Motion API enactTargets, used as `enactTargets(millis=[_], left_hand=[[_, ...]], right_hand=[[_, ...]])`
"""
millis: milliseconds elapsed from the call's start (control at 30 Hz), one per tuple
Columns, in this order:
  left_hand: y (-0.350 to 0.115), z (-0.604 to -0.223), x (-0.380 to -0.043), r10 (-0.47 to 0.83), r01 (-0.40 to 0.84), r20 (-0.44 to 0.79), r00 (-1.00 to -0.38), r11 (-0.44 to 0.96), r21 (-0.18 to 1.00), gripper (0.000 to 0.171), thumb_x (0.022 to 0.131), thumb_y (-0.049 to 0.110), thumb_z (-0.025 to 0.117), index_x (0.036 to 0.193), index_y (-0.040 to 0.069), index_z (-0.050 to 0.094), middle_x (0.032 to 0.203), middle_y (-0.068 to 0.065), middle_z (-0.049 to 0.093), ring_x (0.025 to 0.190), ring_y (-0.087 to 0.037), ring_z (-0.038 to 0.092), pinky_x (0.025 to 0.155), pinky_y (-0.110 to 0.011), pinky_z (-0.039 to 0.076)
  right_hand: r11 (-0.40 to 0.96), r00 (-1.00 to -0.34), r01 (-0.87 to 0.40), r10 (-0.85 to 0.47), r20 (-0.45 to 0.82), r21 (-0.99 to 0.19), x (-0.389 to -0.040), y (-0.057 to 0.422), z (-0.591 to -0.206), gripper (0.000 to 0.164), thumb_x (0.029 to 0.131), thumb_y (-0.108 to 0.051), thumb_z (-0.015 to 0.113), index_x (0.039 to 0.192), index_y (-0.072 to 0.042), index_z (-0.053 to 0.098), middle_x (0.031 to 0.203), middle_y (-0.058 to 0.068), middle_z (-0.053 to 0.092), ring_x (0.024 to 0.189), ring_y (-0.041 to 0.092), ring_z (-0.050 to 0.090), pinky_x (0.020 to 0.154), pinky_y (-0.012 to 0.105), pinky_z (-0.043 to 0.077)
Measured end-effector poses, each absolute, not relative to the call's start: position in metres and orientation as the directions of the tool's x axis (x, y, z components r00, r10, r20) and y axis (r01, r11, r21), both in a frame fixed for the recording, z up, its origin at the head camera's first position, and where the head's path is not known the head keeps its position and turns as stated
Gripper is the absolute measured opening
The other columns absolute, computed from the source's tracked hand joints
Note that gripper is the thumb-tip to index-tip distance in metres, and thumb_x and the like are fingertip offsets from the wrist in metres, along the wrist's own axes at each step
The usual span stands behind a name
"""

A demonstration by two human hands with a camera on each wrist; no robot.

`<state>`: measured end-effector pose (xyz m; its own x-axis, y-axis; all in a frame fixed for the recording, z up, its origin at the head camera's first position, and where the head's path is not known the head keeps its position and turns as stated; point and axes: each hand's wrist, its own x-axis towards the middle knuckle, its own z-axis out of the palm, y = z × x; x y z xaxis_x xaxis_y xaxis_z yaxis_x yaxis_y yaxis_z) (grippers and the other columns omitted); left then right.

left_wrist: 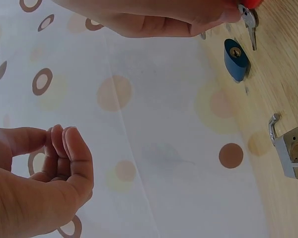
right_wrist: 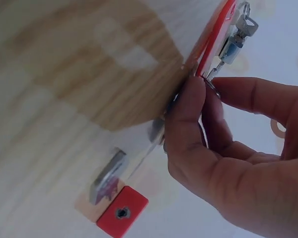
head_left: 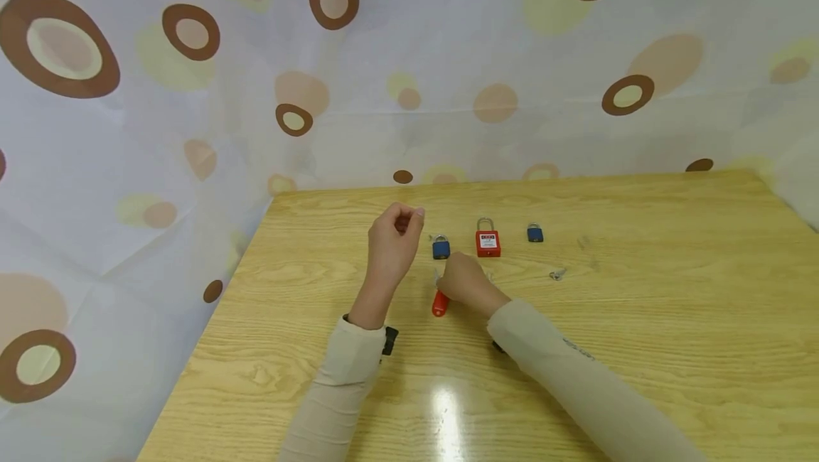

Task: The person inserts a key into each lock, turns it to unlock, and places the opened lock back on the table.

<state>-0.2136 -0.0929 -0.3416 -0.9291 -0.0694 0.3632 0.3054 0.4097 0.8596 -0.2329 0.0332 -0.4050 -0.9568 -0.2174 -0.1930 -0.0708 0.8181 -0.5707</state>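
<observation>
My left hand (head_left: 393, 245) is raised over the table, its fingers curled and thumb tip against the fingertips. In the left wrist view nothing shows in that hand (left_wrist: 54, 178). My right hand (head_left: 470, 281) is low at the table, pinching a small metal key ring (right_wrist: 212, 87) beside a red key tag (head_left: 440, 303). A silver key (left_wrist: 249, 25) hangs by the right fingers in the left wrist view. Just beyond that hand stands a blue padlock (head_left: 441, 247). A silver padlock (left_wrist: 293, 151) with its shackle swung out appears in the left wrist view; the left hand seems to hide it from the head view.
A red padlock (head_left: 488, 243) with a white label stands behind the right hand, and another blue padlock (head_left: 534, 233) farther right. Small keys (head_left: 558, 274) lie on the wooden table (head_left: 640, 348). A patterned cloth (head_left: 448, 142) hangs along the back and left.
</observation>
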Motion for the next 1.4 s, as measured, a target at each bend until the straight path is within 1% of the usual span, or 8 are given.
enactTargets(millis=[133,533,700,800,967,1200,1267,1400], left_hand=[[-0.093,-0.342,-0.213,-0.07,0.307,0.365,-0.928,0.409,0.859,0.019,0.097,0.016,0.058,0.089,-0.001,0.064,0.079,-0.011,0.061,0.073,-0.022,0.056,0.068,-0.03,0.047],[-0.091,-0.343,-0.214,-0.072,0.293,0.351,-0.934,0.409,0.864,0.019,0.097,0.016,0.059,0.089,-0.001,0.065,0.08,-0.011,0.062,0.074,-0.022,0.057,0.068,-0.029,0.047],[-0.092,-0.343,-0.213,-0.07,0.293,0.35,-0.934,0.408,0.865,0.019,0.097,0.015,0.059,0.09,-0.001,0.065,0.081,-0.012,0.062,0.075,-0.023,0.058,0.07,-0.031,0.049],[-0.092,-0.342,-0.213,-0.063,0.29,0.343,-0.937,0.406,0.866,0.018,0.097,0.015,0.059,0.091,-0.001,0.065,0.082,-0.012,0.062,0.076,-0.024,0.058,0.071,-0.032,0.049],[-0.094,-0.342,-0.214,-0.02,0.308,0.343,-0.939,0.388,0.868,0.019,0.097,0.015,0.058,0.093,-0.002,0.065,0.084,-0.012,0.063,0.078,-0.024,0.059,0.072,-0.031,0.05],[-0.095,-0.345,-0.215,0.198,0.394,0.345,-0.917,0.318,0.862,0.014,0.096,0.013,0.061,0.1,0.001,0.066,0.091,-0.01,0.064,0.081,-0.024,0.06,0.071,-0.027,0.05],[-0.095,-0.345,-0.214,0.311,0.456,0.368,-0.876,0.288,0.842,0.013,0.095,0.011,0.062,0.103,0.002,0.065,0.095,-0.011,0.065,0.082,-0.021,0.059,0.074,-0.028,0.05],[-0.093,-0.346,-0.213,0.508,0.595,0.451,-0.734,0.162,0.787,0.015,0.092,0.004,0.063,0.107,0.002,0.066,0.098,-0.012,0.065,0.081,-0.016,0.057,0.074,-0.031,0.05]], right_hand=[[0.775,-0.959,-0.037,-0.206,-0.196,-0.631,-0.233,0.039,-0.405,0.039,0.086,-0.008,0.064,0.052,-0.01,0.044,0.05,-0.001,0.039,0.045,0.01,0.038,0.044,0.019,0.029],[0.576,-0.959,0.038,-0.208,-0.191,-0.816,-0.228,0.062,-0.402,0.032,0.086,-0.006,0.064,0.056,-0.007,0.052,0.055,-0.002,0.045,0.057,0.012,0.041,0.051,0.022,0.032],[0.474,-0.95,0.091,-0.223,-0.219,-0.876,-0.226,0.069,-0.392,0.018,0.089,-0.004,0.064,0.072,0.0,0.059,0.083,0.009,0.06,0.069,0.013,0.06,0.066,0.026,0.053],[0.373,-0.941,0.116,-0.254,-0.221,-0.921,-0.221,0.075,-0.382,0.011,0.091,-0.003,0.063,0.084,0.004,0.058,0.102,0.018,0.061,0.079,0.019,0.067,0.079,0.038,0.056],[0.298,-0.932,0.033,-0.335,-0.136,-0.954,-0.213,0.092,-0.364,0.014,0.094,-0.007,0.061,0.09,0.004,0.056,0.098,0.017,0.063,0.087,0.022,0.066,0.087,0.045,0.052],[0.172,-0.887,-0.057,-0.461,-0.029,-0.983,-0.202,0.116,-0.338,0.017,0.096,-0.013,0.061,0.091,0.003,0.057,0.096,0.011,0.061,0.09,0.022,0.063,0.088,0.041,0.051],[0.136,-0.876,-0.059,-0.482,-0.014,-0.989,-0.199,0.12,-0.333,0.017,0.096,-0.013,0.061,0.091,0.003,0.057,0.095,0.01,0.061,0.091,0.023,0.062,0.088,0.041,0.051],[0.103,-0.869,-0.041,-0.495,-0.015,-0.994,-0.198,0.127,-0.327,0.017,0.096,-0.013,0.061,0.089,0.001,0.056,0.094,0.008,0.062,0.093,0.022,0.063,0.089,0.042,0.05]])
